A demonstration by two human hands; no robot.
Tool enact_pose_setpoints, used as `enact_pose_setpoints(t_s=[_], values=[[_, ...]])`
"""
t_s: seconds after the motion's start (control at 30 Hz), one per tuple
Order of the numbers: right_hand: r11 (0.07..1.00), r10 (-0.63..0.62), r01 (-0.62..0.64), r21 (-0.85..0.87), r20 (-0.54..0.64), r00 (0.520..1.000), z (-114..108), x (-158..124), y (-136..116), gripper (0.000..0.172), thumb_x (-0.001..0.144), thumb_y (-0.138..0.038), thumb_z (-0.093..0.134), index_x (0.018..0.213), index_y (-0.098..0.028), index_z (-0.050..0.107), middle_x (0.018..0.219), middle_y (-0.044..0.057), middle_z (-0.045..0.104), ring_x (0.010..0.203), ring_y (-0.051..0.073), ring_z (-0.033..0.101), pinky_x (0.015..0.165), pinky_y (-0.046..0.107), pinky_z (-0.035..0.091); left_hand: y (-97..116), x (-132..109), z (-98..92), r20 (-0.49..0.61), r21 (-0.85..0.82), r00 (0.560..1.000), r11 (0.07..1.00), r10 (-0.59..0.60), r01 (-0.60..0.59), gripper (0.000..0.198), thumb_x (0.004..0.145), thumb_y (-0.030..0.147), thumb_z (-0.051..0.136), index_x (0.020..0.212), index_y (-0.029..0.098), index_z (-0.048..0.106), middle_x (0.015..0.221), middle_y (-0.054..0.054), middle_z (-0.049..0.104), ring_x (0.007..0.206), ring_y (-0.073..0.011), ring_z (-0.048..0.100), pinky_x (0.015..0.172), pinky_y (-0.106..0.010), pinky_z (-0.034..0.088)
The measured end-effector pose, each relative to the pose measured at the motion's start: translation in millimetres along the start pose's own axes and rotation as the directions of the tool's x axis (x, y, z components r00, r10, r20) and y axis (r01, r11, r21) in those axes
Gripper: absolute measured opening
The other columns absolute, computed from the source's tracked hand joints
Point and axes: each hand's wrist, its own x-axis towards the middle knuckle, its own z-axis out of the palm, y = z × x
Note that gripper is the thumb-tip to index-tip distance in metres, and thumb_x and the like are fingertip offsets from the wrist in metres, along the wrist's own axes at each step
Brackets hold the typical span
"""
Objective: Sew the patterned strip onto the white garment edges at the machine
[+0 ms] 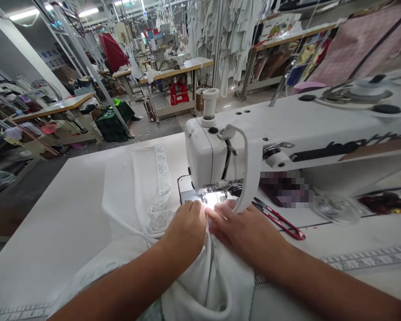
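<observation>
A white sewing machine (200,151) stands before me, its lamp lighting the needle area. White fabric (200,276) with a pale patterned trim (162,169) spreads over the machine table and bunches toward me. Close to the presser foot, my left hand (189,225) is closed on the fabric, fingers curled. My right hand (240,227) lies just beside it, fingers bent and gathered on the same cloth at the front of the needle. The fabric edge between the fingertips is mostly hidden by the hands.
Red-handled thread snips (280,220) lie right of my right hand. Behind them is a clear plastic dish (336,207). A printed measuring tape (370,258) runs along the table's near edge. Other sewing tables (183,69) and hanging cloth (235,40) stand farther back.
</observation>
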Motion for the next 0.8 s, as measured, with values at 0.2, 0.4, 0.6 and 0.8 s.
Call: enact_pose_setpoints(t_s=[0.2,0.4,0.6,0.8], values=[[0.997,0.049,-0.048,0.053,-0.015,0.999,-1,4,1,0.013,0.089,-0.017,0.054,0.098,-0.018,0.064,0.087,0.006,0.064,0.069,0.021,0.057,0.064,0.034,0.035,-1,5,6.8,0.018,0.017,0.998,0.998,-0.056,0.056,0.026,0.075,-0.006,0.042,0.07,0.019,0.048,0.073,-0.007,0.048,0.071,-0.0229,0.049,0.06,-0.036,0.048],[0.985,0.108,-0.115,0.127,0.055,0.993,-5,7,3,0.014,0.086,-0.015,0.059,0.099,-0.018,0.063,0.079,0.004,0.063,0.074,0.022,0.058,0.063,0.034,0.038,-5,6,15.6,0.016,0.006,0.999,0.999,-0.032,0.032,0.022,0.082,-0.001,0.043,0.079,0.017,0.055,0.079,-0.008,0.054,0.08,-0.0241,0.053,0.069,-0.04,0.051],[0.994,0.078,-0.075,0.085,-0.034,0.996,-4,8,0,0.016,0.079,-0.007,0.062,0.089,-0.018,0.066,0.076,0.004,0.063,0.068,0.021,0.056,0.055,0.032,0.038,-8,6,16.1,0.011,0.005,1.0,1.0,-0.009,0.009,0.025,0.081,-0.003,0.041,0.078,0.016,0.056,0.077,-0.007,0.054,0.078,-0.0231,0.054,0.07,-0.041,0.052],[0.995,0.086,-0.08,0.059,-0.092,0.992,-1,7,-2,0.02,0.079,-0.007,0.059,0.093,-0.017,0.069,0.084,0.007,0.069,0.073,0.023,0.06,0.057,0.035,0.047,-16,5,22.2,-0.077,-0.066,0.997,0.997,0.025,-0.03,0.022,0.079,-0.004,0.044,0.085,0.013,0.057,0.08,-0.008,0.056,0.079,-0.0232,0.055,0.071,-0.04,0.053]])
